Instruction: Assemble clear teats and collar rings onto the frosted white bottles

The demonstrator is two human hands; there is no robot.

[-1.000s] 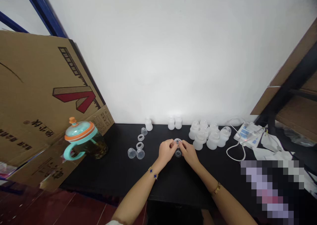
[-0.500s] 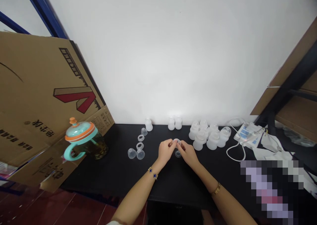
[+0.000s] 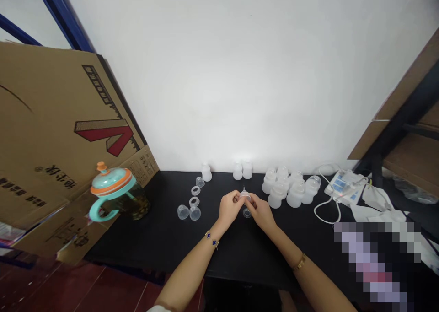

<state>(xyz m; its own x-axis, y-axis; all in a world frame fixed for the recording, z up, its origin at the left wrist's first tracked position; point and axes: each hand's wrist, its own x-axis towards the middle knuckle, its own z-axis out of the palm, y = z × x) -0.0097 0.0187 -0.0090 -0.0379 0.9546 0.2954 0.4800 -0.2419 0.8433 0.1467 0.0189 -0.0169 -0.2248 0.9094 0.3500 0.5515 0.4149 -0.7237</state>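
Between my left hand [image 3: 229, 207] and my right hand [image 3: 259, 212] is a white bottle collar with a nipple [image 3: 244, 194], its thin tip pointing up. Fingers of both hands are closed on its sides. Just below them on the black table lies a small clear ring-like part [image 3: 246, 213]. To the left are clear dome caps [image 3: 195, 213] and white collar rings [image 3: 194, 201]. Several baby bottles with caps [image 3: 276, 195] stand in a group to the right. Two open-looking white bottles [image 3: 238, 170] stand by the wall, and another bottle [image 3: 206, 172] is farther left.
A large jug of dark liquid with a turquoise and orange lid [image 3: 115, 184] stands at the left, beside a big cardboard box [image 3: 51, 120]. White cables and a power strip [image 3: 346, 187] lie at the right with torn white wrappers [image 3: 377, 207]. The white wall rises behind.
The collar between my hands has turned upright, so the nipple's thin tip now shows above my fingers. My hands have stayed in nearly the same place.
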